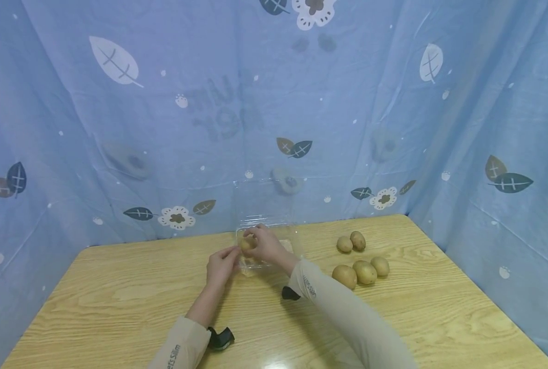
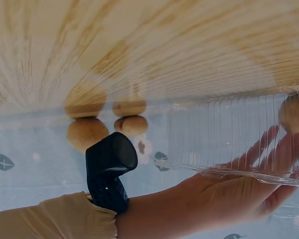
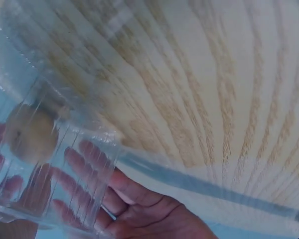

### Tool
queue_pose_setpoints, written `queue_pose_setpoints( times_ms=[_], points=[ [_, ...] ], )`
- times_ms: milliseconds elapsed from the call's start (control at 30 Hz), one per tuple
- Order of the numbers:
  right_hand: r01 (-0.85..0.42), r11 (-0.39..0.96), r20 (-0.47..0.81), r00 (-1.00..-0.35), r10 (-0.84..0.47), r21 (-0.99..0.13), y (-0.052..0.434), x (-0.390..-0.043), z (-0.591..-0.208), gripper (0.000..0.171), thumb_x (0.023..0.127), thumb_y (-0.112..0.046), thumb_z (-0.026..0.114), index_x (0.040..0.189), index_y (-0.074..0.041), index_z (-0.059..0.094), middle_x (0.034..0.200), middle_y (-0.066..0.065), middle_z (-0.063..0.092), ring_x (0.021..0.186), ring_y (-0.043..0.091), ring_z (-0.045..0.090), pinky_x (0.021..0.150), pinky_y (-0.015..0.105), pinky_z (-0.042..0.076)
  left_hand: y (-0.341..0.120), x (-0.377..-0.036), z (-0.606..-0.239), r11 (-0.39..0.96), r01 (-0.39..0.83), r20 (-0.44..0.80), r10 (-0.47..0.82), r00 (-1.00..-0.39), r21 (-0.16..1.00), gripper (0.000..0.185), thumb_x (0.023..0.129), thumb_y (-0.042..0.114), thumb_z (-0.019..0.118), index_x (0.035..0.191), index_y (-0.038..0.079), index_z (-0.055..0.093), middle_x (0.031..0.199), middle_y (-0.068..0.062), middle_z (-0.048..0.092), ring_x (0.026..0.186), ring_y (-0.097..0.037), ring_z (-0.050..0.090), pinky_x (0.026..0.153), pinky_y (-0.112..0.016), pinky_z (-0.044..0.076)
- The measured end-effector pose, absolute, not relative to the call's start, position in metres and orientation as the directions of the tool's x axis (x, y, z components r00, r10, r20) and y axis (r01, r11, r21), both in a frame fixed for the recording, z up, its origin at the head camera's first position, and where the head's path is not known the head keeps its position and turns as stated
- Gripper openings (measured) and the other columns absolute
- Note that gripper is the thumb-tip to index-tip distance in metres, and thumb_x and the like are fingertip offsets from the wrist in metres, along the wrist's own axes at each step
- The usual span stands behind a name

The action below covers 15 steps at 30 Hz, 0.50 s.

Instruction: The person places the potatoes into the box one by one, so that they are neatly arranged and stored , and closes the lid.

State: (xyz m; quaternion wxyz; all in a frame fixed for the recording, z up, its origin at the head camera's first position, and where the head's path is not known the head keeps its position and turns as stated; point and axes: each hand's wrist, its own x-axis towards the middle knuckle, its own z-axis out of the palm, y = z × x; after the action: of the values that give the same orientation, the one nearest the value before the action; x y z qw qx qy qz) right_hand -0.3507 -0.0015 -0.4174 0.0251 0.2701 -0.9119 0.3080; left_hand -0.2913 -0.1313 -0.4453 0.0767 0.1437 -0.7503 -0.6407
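Clear plastic clamshell box (image 1: pixel 267 245) is sitting mid-table (image 1: pixel 117 287); the left hand (image 1: pixel 222 265) is steadying its wall with straight fingers while the right hand (image 1: pixel 266 245) is pinching a potato (image 1: pixel 248 244) inside. Thin, flimsy plastic probably buckles, so supporting it underneath seems wiser.

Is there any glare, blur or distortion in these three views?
Head view: a lamp glare on the table, edges bent by the wide lens. Left wrist view: the clear box blurs the fingers behind it. Right wrist view: the potato looks soft through plastic.
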Motion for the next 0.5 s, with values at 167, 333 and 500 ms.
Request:
queue_pose_setpoints(
  times_ms=[167,333,500],
  points=[
    [-0.546,0.65,0.225,-0.828,-0.514,-0.528,0.008,-0.35,-0.41,0.039,0.076,-0.017,0.072,0.112,-0.009,0.06,0.11,0.009,0.055,0.101,0.025,0.055,0.085,0.036,0.051,-0.132,-0.292,-0.445,0.123,-0.127,-0.084,-0.307,-0.948,0.984,0.036,0.088,0.024,0.058,0.114,-0.002,0.06,0.107,-0.022,0.062,0.087,-0.024,0.064,0.07,-0.025,0.058],
    [-0.616,0.643,0.28,-0.785,-0.553,-0.455,0.023,-0.354,-0.408,0.032,0.077,-0.016,0.071,0.107,-0.007,0.062,0.109,0.009,0.059,0.097,0.026,0.058,0.081,0.033,0.053,-0.132,-0.293,-0.445,0.11,-0.146,-0.104,-0.321,-0.941,0.983,0.037,0.087,0.024,0.059,0.114,-0.001,0.06,0.102,-0.02,0.063,0.079,-0.017,0.063,0.067,-0.024,0.058],
    [-0.638,0.638,0.323,-0.769,-0.551,-0.431,0.04,-0.354,-0.407,0.027,0.078,-0.019,0.069,0.102,-0.007,0.063,0.105,0.008,0.062,0.093,0.024,0.059,0.078,0.032,0.053,-0.132,-0.293,-0.446,0.101,-0.153,-0.114,-0.32,-0.941,0.983,0.036,0.087,0.025,0.059,0.113,0.0,0.061,0.099,-0.017,0.063,0.075,-0.012,0.061,0.065,-0.02,0.057]
  ],
)
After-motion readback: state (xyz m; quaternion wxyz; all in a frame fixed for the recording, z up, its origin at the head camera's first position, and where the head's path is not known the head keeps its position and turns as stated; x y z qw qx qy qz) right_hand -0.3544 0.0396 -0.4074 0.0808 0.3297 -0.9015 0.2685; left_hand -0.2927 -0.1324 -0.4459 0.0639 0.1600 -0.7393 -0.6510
